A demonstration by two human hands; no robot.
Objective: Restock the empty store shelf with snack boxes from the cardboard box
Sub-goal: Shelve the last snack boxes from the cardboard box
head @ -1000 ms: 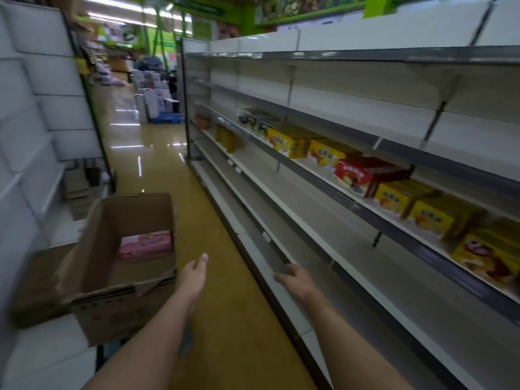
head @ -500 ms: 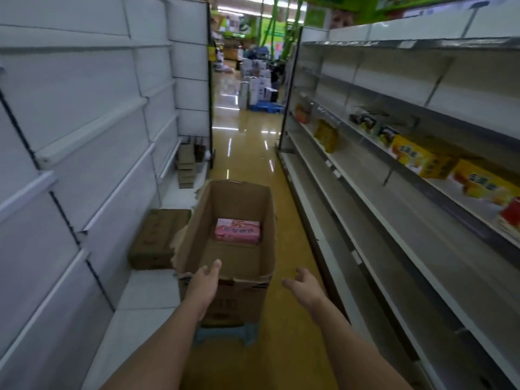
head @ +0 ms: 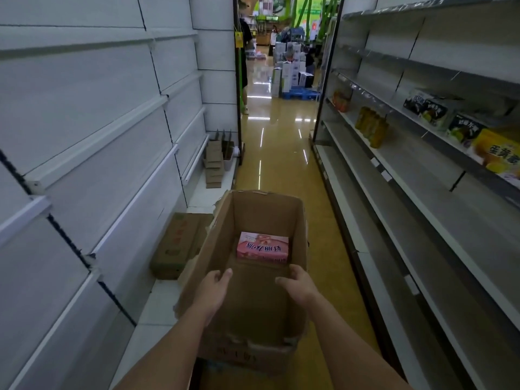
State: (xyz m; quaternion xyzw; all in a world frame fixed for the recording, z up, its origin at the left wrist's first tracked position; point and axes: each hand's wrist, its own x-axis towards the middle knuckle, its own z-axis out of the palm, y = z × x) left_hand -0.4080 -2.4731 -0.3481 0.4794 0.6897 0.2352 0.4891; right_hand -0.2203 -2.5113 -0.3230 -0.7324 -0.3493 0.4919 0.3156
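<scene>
An open cardboard box [head: 298, 226] stands in the aisle right in front of me. One pink snack box [head: 263, 247] lies flat on its bottom at the far end. Both my arms reach down into the cardboard box. My left hand [head: 213, 291] and my right hand [head: 299, 285] hover inside, palms facing each other, fingers loosely spread, holding nothing, a short way short of the pink box. The store shelf [head: 416, 175] runs along the right, its lower boards bare, with yellow [head: 498, 154] and dark snack boxes [head: 427, 109] on a higher board.
White bare shelving [head: 98, 136] lines the left side. A closed brown carton [head: 180, 244] lies on the floor left of the open box, and flattened cardboard pieces [head: 215, 164] lean farther back. Stacked goods on a blue pallet [head: 295, 77] and a person's leg [head: 244, 88] are at the aisle's end.
My view has swung left from the shelf to the cardboard box. Both hands have moved forward and down, from the box's near rim into its inside, toward the pink snack box.
</scene>
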